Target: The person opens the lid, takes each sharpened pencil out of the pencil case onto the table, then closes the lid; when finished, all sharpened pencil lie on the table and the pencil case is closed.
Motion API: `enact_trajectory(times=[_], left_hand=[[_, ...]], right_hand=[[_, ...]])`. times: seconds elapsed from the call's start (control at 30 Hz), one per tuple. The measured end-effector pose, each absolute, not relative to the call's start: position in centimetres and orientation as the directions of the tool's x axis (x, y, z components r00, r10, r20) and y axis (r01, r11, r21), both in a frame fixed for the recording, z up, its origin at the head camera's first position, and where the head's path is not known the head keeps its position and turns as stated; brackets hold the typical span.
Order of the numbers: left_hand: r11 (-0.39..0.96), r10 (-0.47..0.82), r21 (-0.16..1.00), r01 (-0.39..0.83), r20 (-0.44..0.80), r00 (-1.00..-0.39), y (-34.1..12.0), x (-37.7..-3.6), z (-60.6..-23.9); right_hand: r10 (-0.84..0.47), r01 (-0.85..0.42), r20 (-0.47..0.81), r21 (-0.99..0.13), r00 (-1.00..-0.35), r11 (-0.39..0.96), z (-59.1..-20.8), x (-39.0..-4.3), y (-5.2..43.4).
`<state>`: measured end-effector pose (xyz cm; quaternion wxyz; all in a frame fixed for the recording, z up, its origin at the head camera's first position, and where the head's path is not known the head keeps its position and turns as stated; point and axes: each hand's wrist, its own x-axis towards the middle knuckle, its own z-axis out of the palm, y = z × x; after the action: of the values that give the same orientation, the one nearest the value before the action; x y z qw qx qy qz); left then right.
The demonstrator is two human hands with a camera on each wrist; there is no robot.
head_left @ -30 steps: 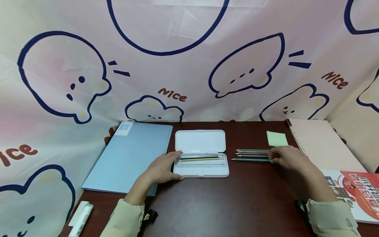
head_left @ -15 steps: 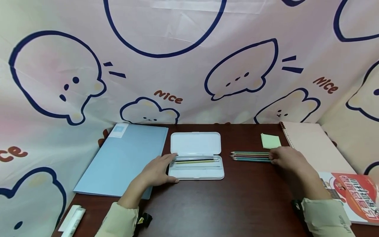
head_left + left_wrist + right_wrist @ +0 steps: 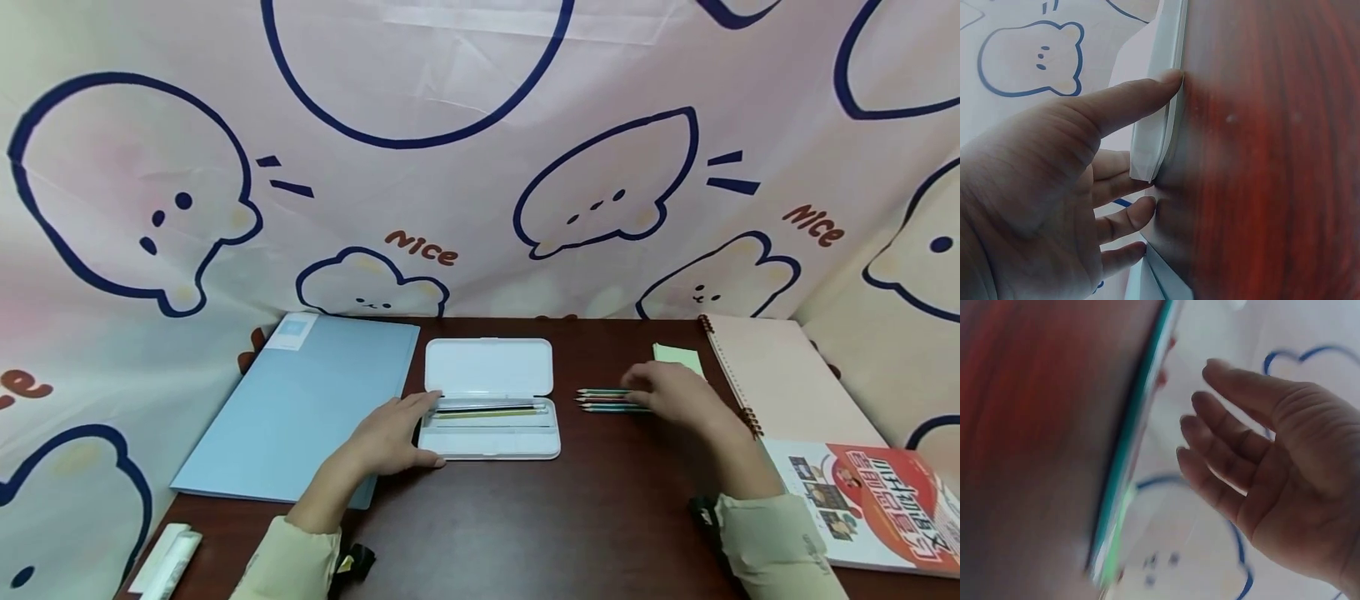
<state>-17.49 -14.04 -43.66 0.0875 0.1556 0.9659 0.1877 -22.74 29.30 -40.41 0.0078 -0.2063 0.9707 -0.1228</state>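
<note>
Left hand (image 3: pixel 390 437) kept flat against left end of open pencil case (image 3: pixel 491 417), fingers straight, nothing gripped; case steadied on tabletop (image 3: pixel 540 517). Two pencils seen inside case tray. Right hand (image 3: pixel 678 398), fingers loosely extended and holding nothing, shifted leftward since a second ago, now laid over loose pencils (image 3: pixel 603 400) right of case; only tips left visible. Pick-up judged imminent. Green sticky notes (image 3: pixel 678 354) partly hidden beyond right hand.

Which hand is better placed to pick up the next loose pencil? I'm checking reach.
The right hand: it hovers open over the loose pencils. The left hand rests against the open pencil case, farther away.
</note>
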Motion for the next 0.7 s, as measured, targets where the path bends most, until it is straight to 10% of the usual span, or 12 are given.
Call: enact_trajectory(times=[0.7], left_hand=[[0.877, 0.332, 0.399, 0.266, -0.103, -0.938, -14.3, -17.2, -43.5]], right_hand=[[-0.579, -0.562, 0.001, -0.240, -0.816, 0.792, -41.2, -22.4, 15.3]])
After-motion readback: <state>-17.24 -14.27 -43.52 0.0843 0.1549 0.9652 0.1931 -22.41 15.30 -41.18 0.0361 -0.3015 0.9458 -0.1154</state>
